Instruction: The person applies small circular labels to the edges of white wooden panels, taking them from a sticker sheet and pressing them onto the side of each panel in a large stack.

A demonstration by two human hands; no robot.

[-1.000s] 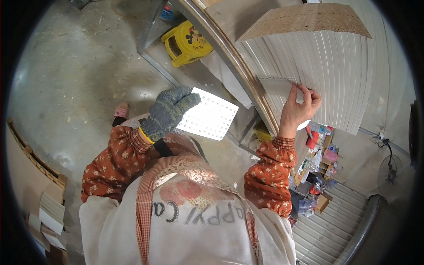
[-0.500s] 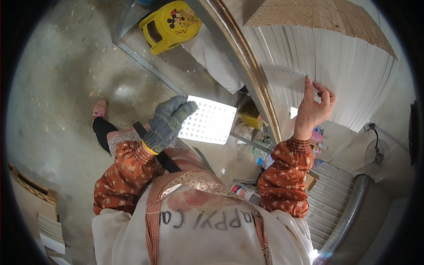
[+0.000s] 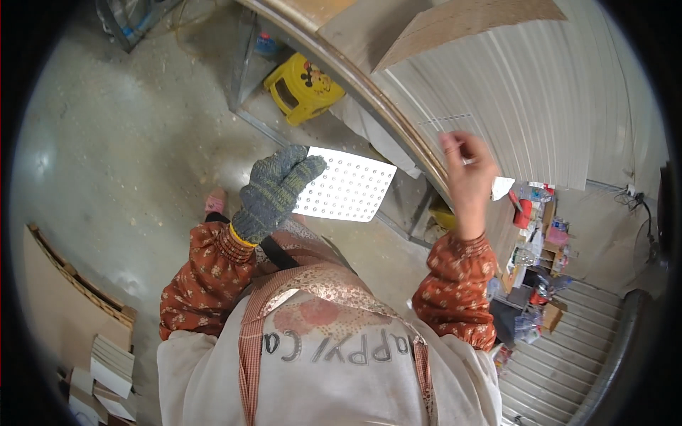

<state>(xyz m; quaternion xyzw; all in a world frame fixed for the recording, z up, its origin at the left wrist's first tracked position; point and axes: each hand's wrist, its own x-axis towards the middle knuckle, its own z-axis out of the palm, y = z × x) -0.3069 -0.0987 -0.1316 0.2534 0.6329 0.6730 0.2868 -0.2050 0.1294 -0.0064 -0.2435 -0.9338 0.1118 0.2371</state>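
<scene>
My left hand, in a dark grey knitted glove with a yellow cuff edge, grips a white sheet by its left side. Rows of small round marks, like dot stickers, cover the sheet. My right hand is bare and raised to the right of the sheet, apart from it. Its thumb and fingers are curled together; a tiny white spot shows between them, too small to name. Beyond that hand stand many thin whitish panels, packed side by side. A faint row of small marks crosses some of their edges.
A metal-edged table rim runs diagonally past my right hand. Brown cardboard lies over the panels. Below the table stands a yellow stool. Cluttered goods fill the right; boards on a pallet lie at lower left.
My right hand has drawn back from the panels, down and to the left, and its fingers have curled in. The view has shifted, showing more clutter at right. My left hand still holds the sheet.
</scene>
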